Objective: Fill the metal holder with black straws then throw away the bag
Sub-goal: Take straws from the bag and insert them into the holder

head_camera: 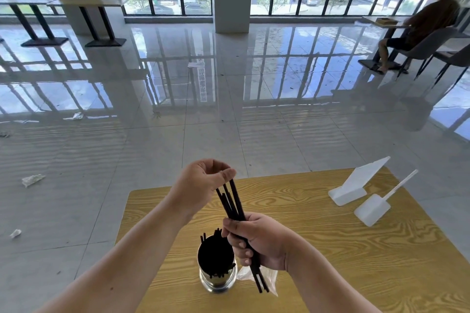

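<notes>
Grips a bundle of straws (232, 207) mid-length with the right hand (259, 241), fingers curled tight round it, just right of lower centre of the frame. Pinches the bundle's top ends with the left hand (203, 185), thumb against curled fingers, a little above and left of the right. Holds the bundle tilted, tops toward the upper left, lower ends poking out below the fist. Around those lower ends, a clear bag (270, 279) (hard to tell whether lying on the table or hanging from the straws). Just left of the bag, at bottom centre, the holder (217, 282): upright on the table (330, 249), shiny, already packed dark with more straws, a few tips above its rim. Right fist touching or just above the holder's right rim; cannot tell which. Toward the right edge of the table, well apart from the holder, a white sign stand (353, 185) and just beside it a white scoop (372, 209) with a long handle. On the floor at left, scraps of paper (33, 180). In the upper right corner, a seated person (429, 20) at another table.
</notes>
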